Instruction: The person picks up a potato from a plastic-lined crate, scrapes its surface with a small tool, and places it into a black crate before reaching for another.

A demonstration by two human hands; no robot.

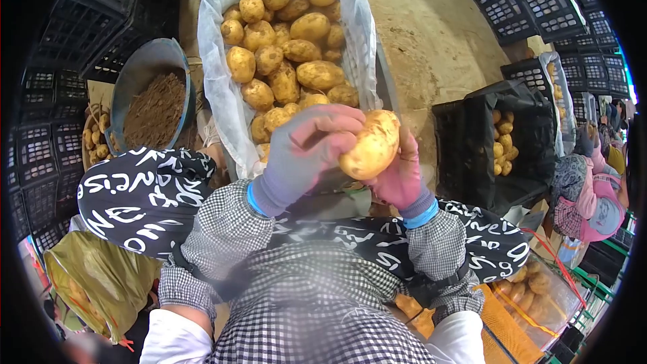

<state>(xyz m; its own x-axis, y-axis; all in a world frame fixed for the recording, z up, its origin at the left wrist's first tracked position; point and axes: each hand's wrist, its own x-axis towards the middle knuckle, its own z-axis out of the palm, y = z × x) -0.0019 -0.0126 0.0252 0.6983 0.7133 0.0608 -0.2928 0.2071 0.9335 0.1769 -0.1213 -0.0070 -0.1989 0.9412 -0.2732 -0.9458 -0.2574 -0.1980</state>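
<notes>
A large yellow potato (pixel 372 145) with brown dirt patches is between my two gloved hands, above the near edge of a crate (pixel 216 47) lined with white sheeting. My right hand (pixel 402 172) is wrapped round the potato's right side and underside. On its left side, my left hand (pixel 306 148) has bent fingers, with the fingertips at the potato's skin. Many potatoes (pixel 283 81) fill the lined crate just beyond my hands.
At the left are a blue tub (pixel 145 61) of soil and stacked black crates (pixel 40 148). A black-lined crate (pixel 465 155) holding potatoes stands at the right. Beyond it are another person (pixel 583 189), a bag of potatoes (pixel 536 293) and more crates (pixel 532 0).
</notes>
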